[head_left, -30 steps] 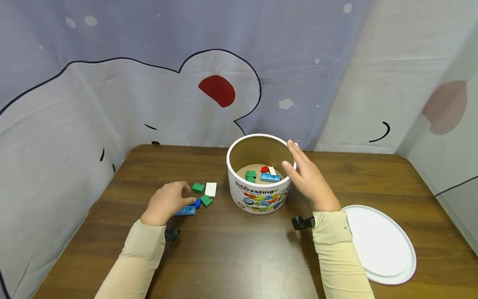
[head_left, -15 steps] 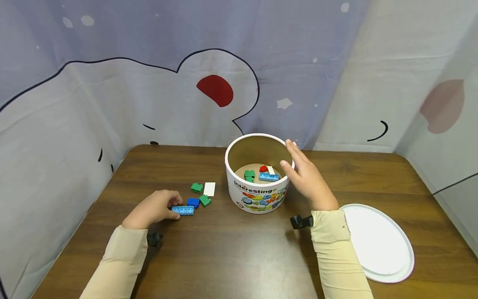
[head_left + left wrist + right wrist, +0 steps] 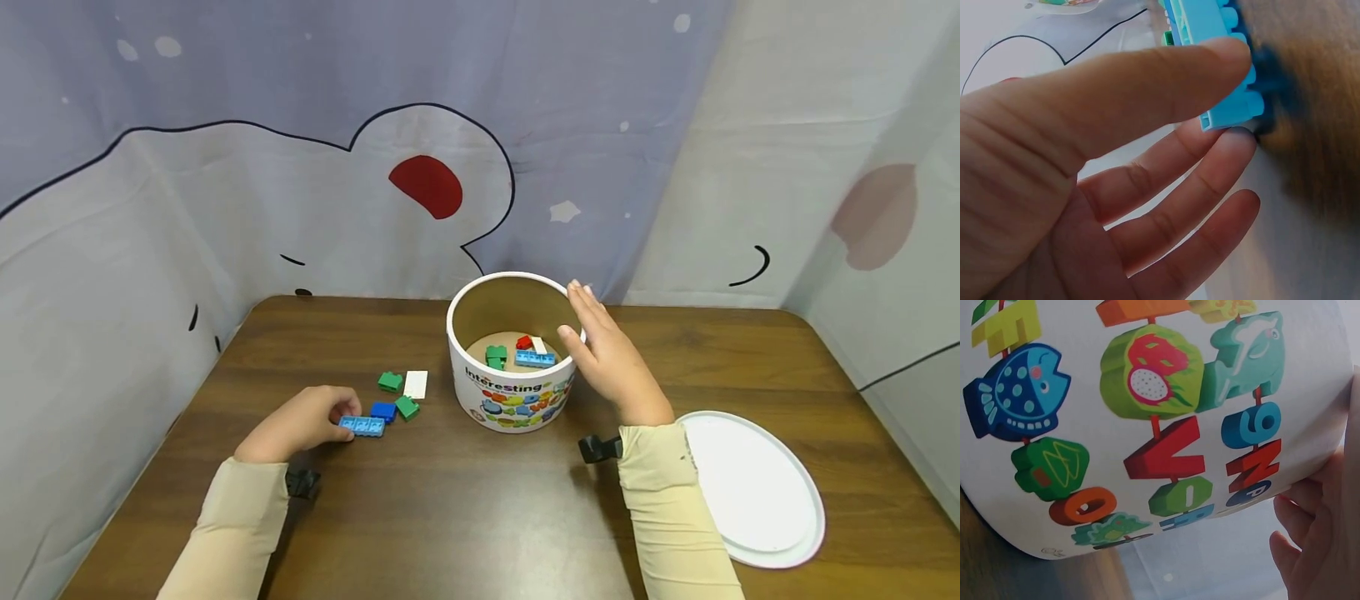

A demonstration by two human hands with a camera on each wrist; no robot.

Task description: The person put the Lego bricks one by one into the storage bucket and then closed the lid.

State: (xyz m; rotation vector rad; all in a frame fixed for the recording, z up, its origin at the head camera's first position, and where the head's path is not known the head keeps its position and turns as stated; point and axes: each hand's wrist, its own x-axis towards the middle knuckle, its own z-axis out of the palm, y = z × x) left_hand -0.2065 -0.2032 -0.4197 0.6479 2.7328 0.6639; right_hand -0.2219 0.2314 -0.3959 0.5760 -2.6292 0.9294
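Note:
At the left end of a light blue brick (image 3: 366, 427), my left hand (image 3: 296, 422) pinches it between thumb and fingertips. In the left wrist view the thumb lies across the brick (image 3: 1207, 22); the brick's far end is out of frame. Just beyond it are a dark blue brick (image 3: 383, 412), two green bricks (image 3: 407, 407) and a white flat rectangular piece (image 3: 416, 384). My right hand (image 3: 618, 371) rests with extended fingers against the right side and rim of a round white bucket (image 3: 467, 392) with printed pictures. In the right wrist view the printed wall (image 3: 1104, 450) hides part of that hand.
Inside the bucket lie green bricks (image 3: 496, 357), a red brick (image 3: 524, 342), a white piece (image 3: 538, 345) and another light blue brick (image 3: 535, 359). A white round lid (image 3: 757, 492) lies at the right of the wooden table (image 3: 465, 517). A patterned curtain (image 3: 300, 200) hangs behind.
My left hand has drawn back to the left from above the bricks and come to hold the light blue brick's end. The right hand keeps its place at the bucket.

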